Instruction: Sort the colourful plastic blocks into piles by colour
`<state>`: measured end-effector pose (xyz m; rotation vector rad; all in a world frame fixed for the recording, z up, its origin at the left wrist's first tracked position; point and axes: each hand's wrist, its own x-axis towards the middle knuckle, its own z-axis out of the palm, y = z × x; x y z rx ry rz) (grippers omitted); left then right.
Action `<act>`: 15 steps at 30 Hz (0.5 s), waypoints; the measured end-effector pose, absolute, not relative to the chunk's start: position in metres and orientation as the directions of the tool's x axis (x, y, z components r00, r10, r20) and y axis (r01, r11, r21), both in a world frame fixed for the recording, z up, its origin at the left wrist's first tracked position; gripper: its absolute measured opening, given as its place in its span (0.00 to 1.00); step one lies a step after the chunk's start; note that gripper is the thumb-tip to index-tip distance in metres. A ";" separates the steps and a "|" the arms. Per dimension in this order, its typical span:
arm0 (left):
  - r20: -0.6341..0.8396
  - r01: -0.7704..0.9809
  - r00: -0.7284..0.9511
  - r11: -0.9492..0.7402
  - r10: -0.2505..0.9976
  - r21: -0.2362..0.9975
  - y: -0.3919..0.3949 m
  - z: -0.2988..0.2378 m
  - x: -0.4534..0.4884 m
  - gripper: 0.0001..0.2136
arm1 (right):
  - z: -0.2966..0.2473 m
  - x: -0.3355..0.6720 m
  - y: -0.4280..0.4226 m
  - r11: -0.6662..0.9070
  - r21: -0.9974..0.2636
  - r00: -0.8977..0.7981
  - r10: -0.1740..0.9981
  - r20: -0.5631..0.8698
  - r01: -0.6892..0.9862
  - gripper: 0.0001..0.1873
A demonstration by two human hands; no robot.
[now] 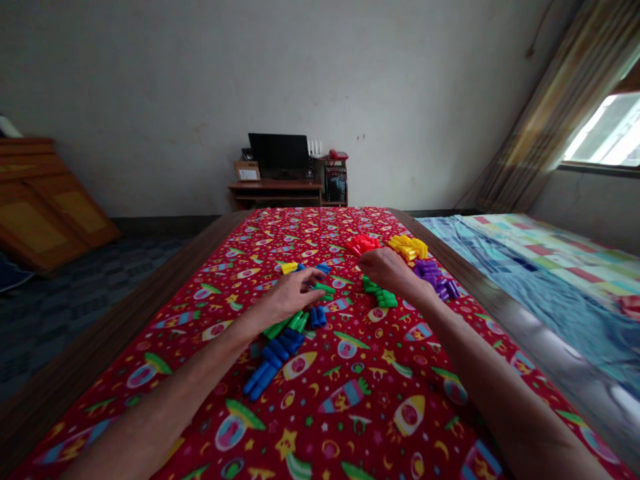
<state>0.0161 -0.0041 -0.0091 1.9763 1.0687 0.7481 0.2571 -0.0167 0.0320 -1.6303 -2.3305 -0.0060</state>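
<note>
My left hand [296,292] is over a mixed heap, its thumb and fingers apart. Just past its fingertips lie green plastic pieces [326,289], short and peg-like. Around it are blue pieces [273,357], more green ones and a yellow piece [289,268]; part of the heap is hidden under the hand. My right hand [387,268] is closed, fingers curled down, above a row of green pieces [383,295]. What its fingers hold, if anything, is hidden. Close beyond it are red pieces [363,243], with yellow pieces [409,247] and purple pieces [434,279] to its right.
A red patterned cloth [350,413] covers the long table, whose dark wooden edge [500,333] shows at the right. Beyond stands a desk [275,190] with a monitor [279,155]. A bed [565,267] is on the right, a wooden cabinet [55,200] on the left.
</note>
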 end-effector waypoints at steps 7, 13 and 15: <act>0.130 0.256 0.393 -0.244 0.910 0.935 -0.005 -0.009 0.027 0.25 | 0.036 0.223 -0.036 0.638 -0.344 -0.631 0.762 0.148 0.689 0.08; -0.034 0.707 0.513 -0.400 0.858 0.582 0.000 0.011 -0.011 0.12 | 0.037 0.256 -0.024 0.506 -0.089 -0.505 0.863 0.037 0.858 0.08; -0.085 0.852 0.480 -0.441 0.873 0.281 0.004 0.018 -0.031 0.11 | 0.043 0.264 -0.024 0.481 -0.026 -0.481 0.870 -0.104 0.876 0.08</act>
